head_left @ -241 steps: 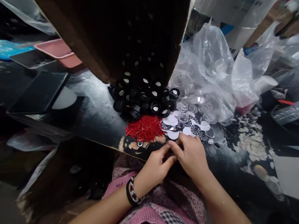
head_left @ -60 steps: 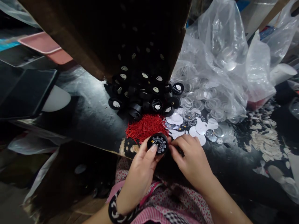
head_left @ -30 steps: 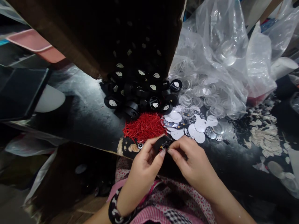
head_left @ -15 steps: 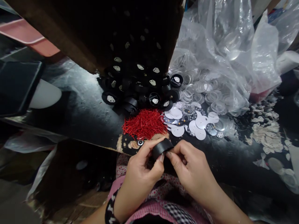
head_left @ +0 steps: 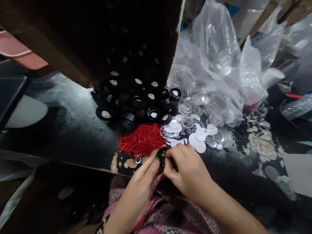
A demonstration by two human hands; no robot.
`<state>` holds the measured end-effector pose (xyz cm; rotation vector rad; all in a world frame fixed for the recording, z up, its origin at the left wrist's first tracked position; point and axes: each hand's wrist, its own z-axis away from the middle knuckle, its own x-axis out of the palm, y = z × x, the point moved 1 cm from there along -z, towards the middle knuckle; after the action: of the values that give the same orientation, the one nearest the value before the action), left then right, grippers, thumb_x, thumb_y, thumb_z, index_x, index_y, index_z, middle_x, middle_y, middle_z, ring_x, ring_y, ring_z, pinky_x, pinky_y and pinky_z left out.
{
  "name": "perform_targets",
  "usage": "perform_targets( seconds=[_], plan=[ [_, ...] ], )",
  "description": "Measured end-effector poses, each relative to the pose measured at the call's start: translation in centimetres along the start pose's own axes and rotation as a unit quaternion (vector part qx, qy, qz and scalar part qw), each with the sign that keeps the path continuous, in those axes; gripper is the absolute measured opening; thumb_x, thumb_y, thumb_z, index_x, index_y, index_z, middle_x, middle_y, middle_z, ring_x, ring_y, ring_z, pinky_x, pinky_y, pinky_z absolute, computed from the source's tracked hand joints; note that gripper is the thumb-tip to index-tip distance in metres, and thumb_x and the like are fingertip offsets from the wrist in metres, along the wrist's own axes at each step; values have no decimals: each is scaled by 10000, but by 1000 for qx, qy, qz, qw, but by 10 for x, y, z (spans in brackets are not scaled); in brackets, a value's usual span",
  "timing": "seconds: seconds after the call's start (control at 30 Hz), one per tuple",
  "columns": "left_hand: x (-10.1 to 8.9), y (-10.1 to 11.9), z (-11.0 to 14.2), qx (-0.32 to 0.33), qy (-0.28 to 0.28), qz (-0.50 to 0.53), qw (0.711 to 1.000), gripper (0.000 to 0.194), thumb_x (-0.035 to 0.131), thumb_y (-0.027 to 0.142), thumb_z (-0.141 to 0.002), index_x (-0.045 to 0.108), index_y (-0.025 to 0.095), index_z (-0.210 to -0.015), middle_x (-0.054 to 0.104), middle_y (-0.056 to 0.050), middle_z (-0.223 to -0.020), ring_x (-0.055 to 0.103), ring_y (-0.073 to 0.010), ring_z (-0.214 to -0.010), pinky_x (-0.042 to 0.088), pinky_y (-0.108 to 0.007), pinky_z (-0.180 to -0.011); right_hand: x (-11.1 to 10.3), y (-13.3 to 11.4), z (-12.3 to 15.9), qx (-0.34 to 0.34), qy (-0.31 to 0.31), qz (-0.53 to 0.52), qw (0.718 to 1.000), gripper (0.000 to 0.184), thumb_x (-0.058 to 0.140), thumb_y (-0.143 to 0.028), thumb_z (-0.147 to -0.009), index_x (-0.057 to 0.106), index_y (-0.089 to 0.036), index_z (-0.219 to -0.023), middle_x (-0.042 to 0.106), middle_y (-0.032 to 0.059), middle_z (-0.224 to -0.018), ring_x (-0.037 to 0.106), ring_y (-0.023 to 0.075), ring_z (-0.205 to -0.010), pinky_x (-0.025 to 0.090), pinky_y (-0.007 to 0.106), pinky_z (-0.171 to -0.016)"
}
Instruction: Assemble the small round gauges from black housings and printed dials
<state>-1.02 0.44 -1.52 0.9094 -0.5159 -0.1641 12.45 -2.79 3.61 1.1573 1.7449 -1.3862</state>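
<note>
My left hand point(head_left: 143, 180) and my right hand point(head_left: 187, 169) meet at the near edge of the black table point(head_left: 80, 126). Both are closed round a small round black dial housing point(head_left: 162, 153); the right fingers curl over its front and hide most of it. Just beyond lies a heap of thin red pins point(head_left: 142, 139). Right of the pins sit several round dial faces point(head_left: 192, 135), some white side up, some printed. A pile of black round housings point(head_left: 138, 100) spills from a dark box point(head_left: 102, 35).
Clear plastic bags point(head_left: 214, 65) holding round clear lenses point(head_left: 197, 100) rise at the back right. White paper scraps point(head_left: 260, 146) litter the right side. A pink tray point(head_left: 14, 52) and a dark flat tray point(head_left: 9, 94) sit at the left.
The housing, shown edge-on half a second ago, now sits deeper between both hands with my right fingers over it. The view has shifted left and slightly down.
</note>
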Motion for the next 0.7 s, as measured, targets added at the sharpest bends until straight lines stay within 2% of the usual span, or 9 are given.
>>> perform_targets(
  seconds=[0.1, 0.2, 0.23, 0.3, 0.33, 0.4, 0.5, 0.6, 0.7],
  plan=[
    [2, -4, -3, 29, 5, 4, 1000, 476, 585, 524, -870, 617, 303, -1291, 609, -19, -1374, 508, -262, -1316, 358, -415, -1147, -4, -2, -2, 90, -7, -62, 994, 91, 606, -82, -830, 597, -164, -791, 608, 7, -738, 521, 147, -641, 394, 278, -643],
    [-4, -4, -9, 74, 5, -50, 996, 421, 686, 446, -828, 658, 339, -1234, 589, 30, -1397, 430, -225, -1378, 227, -351, -1206, -12, 10, -8, 120, -73, -131, 981, 110, 642, -103, -846, 620, -189, -781, 641, -19, -736, 566, 129, -653, 406, 242, -630],
    [-6, -3, -11, 76, 3, -53, 996, 401, 688, 446, -827, 670, 345, -1215, 605, 33, -1379, 444, -225, -1368, 243, -353, -1203, -15, 18, -12, 117, -84, -144, 979, 107, 639, -115, -858, 633, -195, -787, 655, -20, -744, 587, 130, -673, 419, 238, -642],
    [-8, -3, -14, 62, -7, -9, 998, 370, 648, 469, -853, 674, 350, -1202, 642, 25, -1332, 516, -229, -1307, 354, -371, -1154, -19, 39, -23, 123, -61, -110, 984, 64, 628, -162, -886, 665, -198, -849, 688, 3, -819, 624, 153, -735, 448, 260, -687],
    [-7, -3, -16, 53, -16, 33, 998, 362, 642, 465, -859, 673, 344, -1199, 657, 17, -1310, 554, -231, -1269, 418, -371, -1111, -20, 51, -30, 140, -26, -53, 988, 55, 622, -198, -899, 677, -192, -903, 698, 32, -882, 635, 180, -774, 460, 291, -715],
    [-4, -2, -18, 43, -29, 106, 993, 339, 675, 424, -845, 687, 304, -1163, 698, -12, -1237, 622, -232, -1180, 518, -347, -1006, -20, 75, -43, 168, 21, 90, 981, 169, 645, -266, -895, 685, -157, -1018, 689, 115, -1003, 643, 263, -866, 468, 384, -772],
    [1, 3, -19, 26, -26, 145, 989, 241, 733, 345, -806, 717, 223, -1013, 754, -46, -1046, 702, -227, -1007, 597, -293, -821, -18, 102, -55, 163, 21, 165, 973, 210, 652, -272, -888, 702, -130, -1034, 690, 158, -991, 647, 331, -918, 473, 453, -804],
    [2, 8, -19, 7, -30, 160, 987, 189, 718, 309, -823, 710, 194, -972, 749, -53, -992, 712, -225, -957, 606, -279, -747, -21, 109, -53, 150, 31, 141, 978, 180, 597, -241, -918, 711, -154, -1028, 715, 116, -934, 671, 284, -864, 501, 408, -790],
    [2, 10, -18, -4, -57, 187, 981, 225, 692, 296, -851, 702, 189, -1049, 732, -68, -1086, 697, -219, -996, 589, -315, -853, -26, 91, -36, 126, 89, 110, 982, 219, 545, -257, -953, 692, -160, -1082, 722, 101, -970, 677, 256, -883, 519, 392, -815]
  ],
)
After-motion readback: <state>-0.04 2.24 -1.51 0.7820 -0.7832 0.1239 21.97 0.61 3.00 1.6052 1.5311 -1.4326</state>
